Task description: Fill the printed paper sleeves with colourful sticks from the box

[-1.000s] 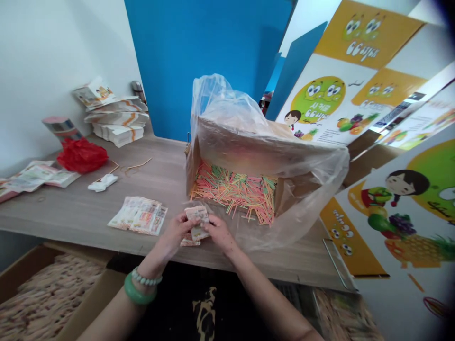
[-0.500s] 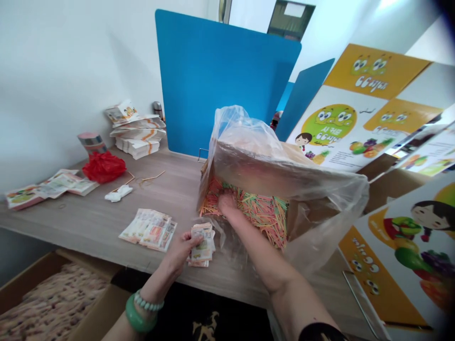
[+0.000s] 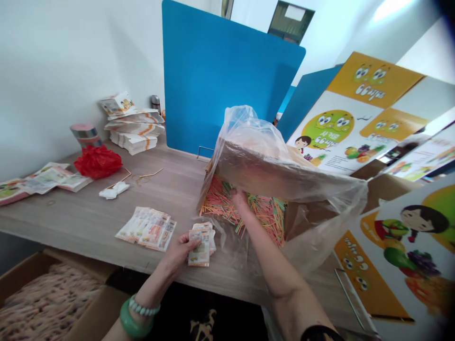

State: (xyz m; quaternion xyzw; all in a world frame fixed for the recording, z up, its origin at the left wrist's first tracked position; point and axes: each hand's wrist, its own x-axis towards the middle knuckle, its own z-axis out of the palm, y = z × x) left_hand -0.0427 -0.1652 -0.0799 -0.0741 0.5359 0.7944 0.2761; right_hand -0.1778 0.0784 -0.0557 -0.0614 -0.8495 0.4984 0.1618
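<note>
My left hand (image 3: 184, 249) pinches a small printed packet (image 3: 199, 251) at the table's front edge, with a few more packets (image 3: 212, 235) just behind it. To its left, several like packets (image 3: 147, 228) lie fanned out. My right hand (image 3: 240, 199) reaches into an open carton lined with clear plastic (image 3: 263, 163), among many thin pink, orange and green sticks (image 3: 220, 201). The fingers of my right hand are sunk in the sticks, so their pose and any hold are hidden.
A red plastic bag (image 3: 97, 162), white tissue (image 3: 114, 190) and stacked flat boxes (image 3: 135, 130) lie on the left. Behind stands a blue divider (image 3: 227, 76). Large printed cartons (image 3: 323, 125) crowd the right. Below left is an open box (image 3: 90, 310) of wrapped pieces.
My right hand has shifted slightly right within the sticks. My left hand with its packet has moved a little left, apart from the packets behind. The view has tilted slightly.
</note>
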